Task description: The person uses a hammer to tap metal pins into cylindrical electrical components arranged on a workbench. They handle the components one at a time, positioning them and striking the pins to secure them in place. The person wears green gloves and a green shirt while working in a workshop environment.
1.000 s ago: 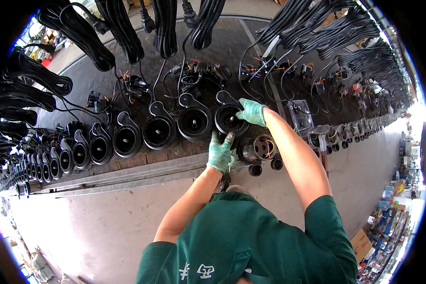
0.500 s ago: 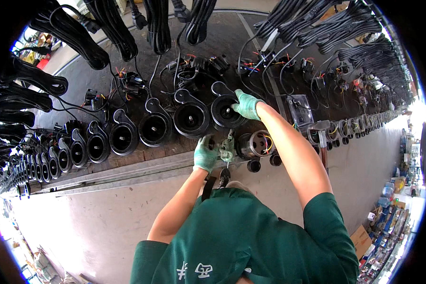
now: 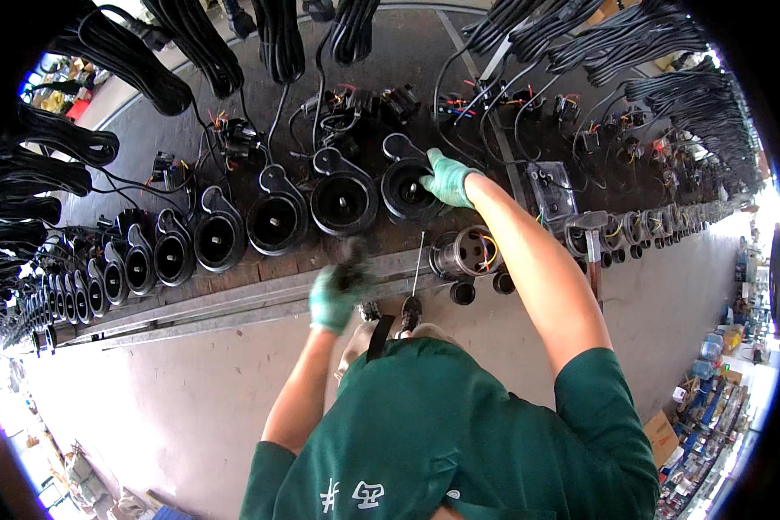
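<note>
Over on the bench [image 3: 412,56], the black housing [image 3: 402,198] lies hollow side up, long axis running near to far, tab [image 3: 398,140] pointing away and slightly left, right hand [image 3: 451,179] gripping its right rim, while the left hand [image 3: 331,299] blurs too much to tell its fingers.

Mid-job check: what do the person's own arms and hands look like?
The left hand and right hand wear pale green gloves ending near the wrists; the left is motion-blurred. Dark green short sleeves leave both forearms bare. No markings show on either sleeve.
</note>
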Action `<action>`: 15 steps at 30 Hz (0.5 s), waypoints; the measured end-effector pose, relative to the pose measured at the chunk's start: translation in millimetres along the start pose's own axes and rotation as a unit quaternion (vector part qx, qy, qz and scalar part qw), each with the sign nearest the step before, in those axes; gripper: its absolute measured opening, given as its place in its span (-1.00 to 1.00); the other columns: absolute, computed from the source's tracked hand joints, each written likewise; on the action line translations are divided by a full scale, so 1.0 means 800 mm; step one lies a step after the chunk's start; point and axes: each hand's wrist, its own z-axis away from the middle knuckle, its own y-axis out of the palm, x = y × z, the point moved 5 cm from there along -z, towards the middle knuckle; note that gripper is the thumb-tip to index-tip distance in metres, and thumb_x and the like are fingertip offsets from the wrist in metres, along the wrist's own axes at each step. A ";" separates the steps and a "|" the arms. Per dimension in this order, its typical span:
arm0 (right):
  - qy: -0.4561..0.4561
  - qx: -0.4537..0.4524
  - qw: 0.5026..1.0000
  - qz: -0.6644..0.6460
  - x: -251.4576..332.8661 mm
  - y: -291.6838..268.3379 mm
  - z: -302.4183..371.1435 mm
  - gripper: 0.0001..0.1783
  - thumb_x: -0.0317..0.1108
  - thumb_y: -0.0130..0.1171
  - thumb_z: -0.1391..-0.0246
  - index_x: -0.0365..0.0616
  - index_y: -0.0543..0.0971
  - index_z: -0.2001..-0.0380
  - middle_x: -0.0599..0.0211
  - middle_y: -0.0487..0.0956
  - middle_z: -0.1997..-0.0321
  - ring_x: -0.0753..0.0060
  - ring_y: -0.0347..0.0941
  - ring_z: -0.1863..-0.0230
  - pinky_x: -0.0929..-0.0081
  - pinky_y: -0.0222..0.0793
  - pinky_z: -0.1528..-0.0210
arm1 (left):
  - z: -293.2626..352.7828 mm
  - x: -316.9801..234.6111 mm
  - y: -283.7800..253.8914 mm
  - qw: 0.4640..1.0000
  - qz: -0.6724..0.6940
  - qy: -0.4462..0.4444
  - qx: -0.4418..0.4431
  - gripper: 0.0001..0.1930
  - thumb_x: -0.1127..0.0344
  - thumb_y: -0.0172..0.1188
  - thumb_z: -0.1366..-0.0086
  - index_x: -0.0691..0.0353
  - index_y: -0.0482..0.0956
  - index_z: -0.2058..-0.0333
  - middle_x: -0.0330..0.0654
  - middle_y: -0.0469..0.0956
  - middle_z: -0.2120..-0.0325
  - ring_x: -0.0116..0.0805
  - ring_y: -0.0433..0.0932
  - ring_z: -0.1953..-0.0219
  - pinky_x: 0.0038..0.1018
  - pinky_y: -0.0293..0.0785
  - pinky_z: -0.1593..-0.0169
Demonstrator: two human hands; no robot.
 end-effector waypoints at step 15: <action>-0.005 -0.143 0.961 -0.235 0.041 -0.053 0.038 -0.37 -0.27 0.20 -0.27 -0.36 0.25 -0.27 -0.25 0.62 0.08 -0.11 0.60 0.00 0.14 0.44 -0.05 | 0.251 0.426 -0.127 0.871 0.144 -0.408 -0.234 -0.67 0.27 0.25 -0.39 0.11 0.60 -0.10 -0.21 0.67 0.08 -0.41 0.61 0.20 -0.46 0.52 0.22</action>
